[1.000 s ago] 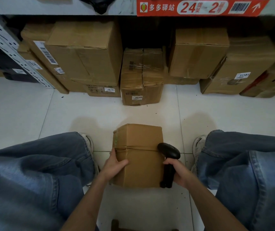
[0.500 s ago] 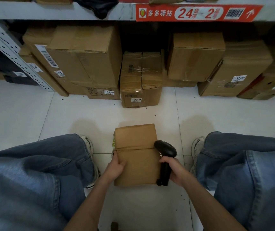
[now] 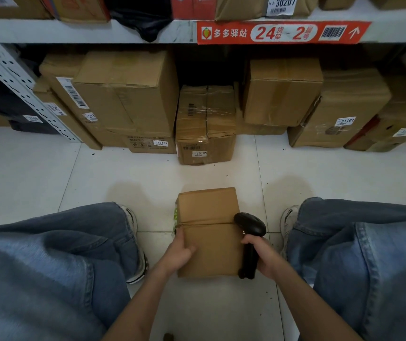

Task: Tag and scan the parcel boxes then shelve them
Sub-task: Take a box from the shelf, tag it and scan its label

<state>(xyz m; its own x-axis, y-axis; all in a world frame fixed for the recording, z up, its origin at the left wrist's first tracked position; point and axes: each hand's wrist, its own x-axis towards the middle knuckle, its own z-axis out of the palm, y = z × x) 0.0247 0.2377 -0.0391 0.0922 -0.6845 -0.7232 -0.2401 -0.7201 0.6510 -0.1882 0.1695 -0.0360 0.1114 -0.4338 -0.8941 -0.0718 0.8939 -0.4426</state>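
Box (image 3: 209,212) — maybe lower (scanner (image 3: 250,226) alongside)

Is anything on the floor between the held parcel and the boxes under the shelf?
Nothing visible: only bare floor lies between the parcel and the box tagged 30105, which stands straight ahead under the shelf.

White tiled floor (image 3: 49,173), dark specks scattered on it. Red label strip (image 3: 283,32) up top: 24, 2, barcode, arrow. Black fabric (image 3: 143,23) droops just left of it. Perforated grey upright (image 3: 15,77) slants at far left.
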